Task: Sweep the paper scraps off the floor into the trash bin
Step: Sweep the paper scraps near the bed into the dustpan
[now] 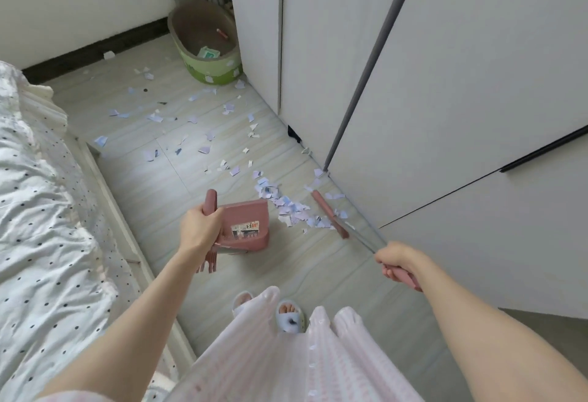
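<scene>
White wardrobe doors (445, 67) fill my view from twelve round to three o'clock, and a bed (41, 210) with a dotted cover runs down the nine o'clock side. Between them lies the pale, wood-grain floor (152, 198), strewn with paper scraps (294, 210); the thickest drift sits just right of centre, with thinner scatter trailing toward eleven and twelve o'clock. At twelve o'clock, against the wardrobe's corner, stands the green trash bin (210, 67), open-topped, with a few bits inside it. At centre I see the pink dustpan (246, 226), its pan on the floor just left of the scrap drift. My left hand (199, 229) has its fingers wrapped round the dustpan's upright handle. At about three o'clock my right hand (396, 263) grips the pink end of the broom (331, 215), whose metal shaft slants down to a pink head lying among the scraps beside the wardrobe. At six o'clock, slippers (288, 314) peek out beneath a pink striped garment.
</scene>
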Tool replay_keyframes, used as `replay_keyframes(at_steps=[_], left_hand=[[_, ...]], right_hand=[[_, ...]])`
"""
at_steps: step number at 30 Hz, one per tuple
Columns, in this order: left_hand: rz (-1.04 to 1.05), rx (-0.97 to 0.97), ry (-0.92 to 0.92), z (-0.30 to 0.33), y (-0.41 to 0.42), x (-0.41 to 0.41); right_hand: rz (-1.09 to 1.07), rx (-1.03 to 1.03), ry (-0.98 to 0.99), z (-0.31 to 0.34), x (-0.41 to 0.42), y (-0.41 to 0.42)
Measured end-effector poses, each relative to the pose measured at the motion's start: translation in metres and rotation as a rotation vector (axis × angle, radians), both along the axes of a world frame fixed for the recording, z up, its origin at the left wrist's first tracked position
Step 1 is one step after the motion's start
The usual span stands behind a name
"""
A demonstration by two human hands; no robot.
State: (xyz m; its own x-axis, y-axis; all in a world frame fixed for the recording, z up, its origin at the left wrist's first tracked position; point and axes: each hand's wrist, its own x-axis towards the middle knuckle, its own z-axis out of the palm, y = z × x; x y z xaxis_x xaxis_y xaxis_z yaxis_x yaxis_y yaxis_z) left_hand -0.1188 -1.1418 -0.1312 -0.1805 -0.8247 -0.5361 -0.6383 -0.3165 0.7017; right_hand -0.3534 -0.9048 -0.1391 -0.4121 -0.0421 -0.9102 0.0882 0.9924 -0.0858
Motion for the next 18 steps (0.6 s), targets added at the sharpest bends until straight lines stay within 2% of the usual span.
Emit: replay_keyframes(at_steps=[4,9,11,15,18], left_hand=[[-0.092,0.03,-0.036,-0.001,-0.012,-0.007],[-0.197,0.06,-0.059,-0.005,-0.03,-0.013],[-0.221,0.062,-0.077,-0.007,-0.035,-0.013],[-0.228,0.073,-0.108,-0.01,-0.043,-0.016],[-0.204,0.097,-0.139,-0.014,-0.054,-0.021]], right_hand=[[-0.223,0.082,-0.089,-0.003,0.011,0.015],[-0.373,0.123,-0.144,-0.012,0.017,0.012],[-0.43,0.096,-0.17,-0.019,0.018,0.005],[-0.701,-0.019,-0.193,-0.039,0.018,-0.015],[-0.769,-0.047,-0.177,-0.051,0.018,-0.041]])
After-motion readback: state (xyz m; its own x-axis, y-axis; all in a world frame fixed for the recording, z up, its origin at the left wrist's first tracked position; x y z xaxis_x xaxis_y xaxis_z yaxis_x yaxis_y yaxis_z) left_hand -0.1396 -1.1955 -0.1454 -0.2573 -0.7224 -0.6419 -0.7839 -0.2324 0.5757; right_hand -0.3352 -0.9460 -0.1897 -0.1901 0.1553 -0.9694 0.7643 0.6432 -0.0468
